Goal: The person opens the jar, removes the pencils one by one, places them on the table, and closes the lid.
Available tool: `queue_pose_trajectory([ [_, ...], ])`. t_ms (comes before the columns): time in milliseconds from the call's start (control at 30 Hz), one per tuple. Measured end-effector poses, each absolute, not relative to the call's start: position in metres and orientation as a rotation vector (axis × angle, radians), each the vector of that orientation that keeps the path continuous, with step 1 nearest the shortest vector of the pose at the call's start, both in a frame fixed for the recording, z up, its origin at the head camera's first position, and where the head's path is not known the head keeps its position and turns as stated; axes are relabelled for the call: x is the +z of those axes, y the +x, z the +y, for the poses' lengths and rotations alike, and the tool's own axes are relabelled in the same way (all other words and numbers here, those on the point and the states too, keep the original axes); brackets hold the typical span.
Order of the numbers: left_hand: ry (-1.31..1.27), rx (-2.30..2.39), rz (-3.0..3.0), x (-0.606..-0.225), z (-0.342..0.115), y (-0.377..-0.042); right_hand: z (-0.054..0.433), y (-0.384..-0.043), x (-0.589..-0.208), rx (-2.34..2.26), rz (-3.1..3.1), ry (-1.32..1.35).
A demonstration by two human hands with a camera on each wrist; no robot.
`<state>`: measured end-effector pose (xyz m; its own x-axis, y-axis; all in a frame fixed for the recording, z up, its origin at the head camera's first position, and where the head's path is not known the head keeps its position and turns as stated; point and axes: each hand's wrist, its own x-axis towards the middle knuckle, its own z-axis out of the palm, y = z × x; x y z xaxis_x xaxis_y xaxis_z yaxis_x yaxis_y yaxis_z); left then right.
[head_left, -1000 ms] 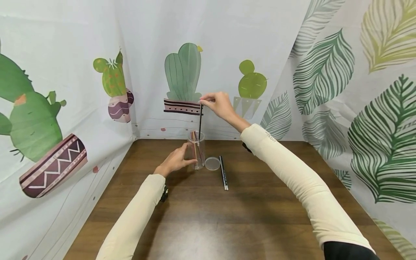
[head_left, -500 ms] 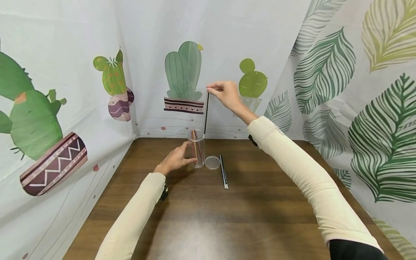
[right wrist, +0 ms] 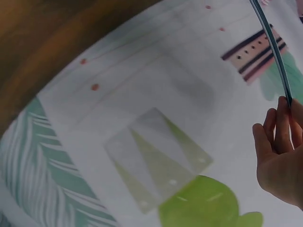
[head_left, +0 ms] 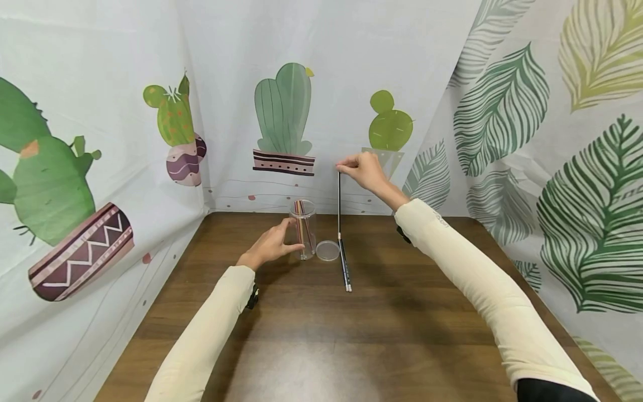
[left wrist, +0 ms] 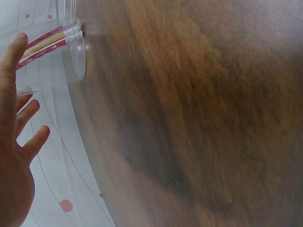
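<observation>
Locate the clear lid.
In the head view, the clear lid lies on the table near mid-frame, between the clear jar on its left and the dark pencils lying on its right.

The left hand (head_left: 271,244) is curving near the far edge of the surface (head_left: 301,312). The right hand (head_left: 366,170) is hovering higher, pinching.
</observation>
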<state>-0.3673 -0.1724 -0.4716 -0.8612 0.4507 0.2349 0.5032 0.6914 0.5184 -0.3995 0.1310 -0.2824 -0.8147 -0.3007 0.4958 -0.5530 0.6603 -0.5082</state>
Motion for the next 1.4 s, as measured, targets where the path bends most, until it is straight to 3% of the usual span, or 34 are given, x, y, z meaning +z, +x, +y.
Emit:
queue_pose_trajectory([
  [933, -0.780, -0.884, -2.820, -0.476, -0.175, -0.369, 0.172, -0.399, -0.397, 0.929, -2.672, 0.600],
  [1400, -0.773, -0.853, -2.807, -0.475, -0.174, -0.370, 0.165, -0.402, -0.437, 0.931, -2.756, 0.492],
])
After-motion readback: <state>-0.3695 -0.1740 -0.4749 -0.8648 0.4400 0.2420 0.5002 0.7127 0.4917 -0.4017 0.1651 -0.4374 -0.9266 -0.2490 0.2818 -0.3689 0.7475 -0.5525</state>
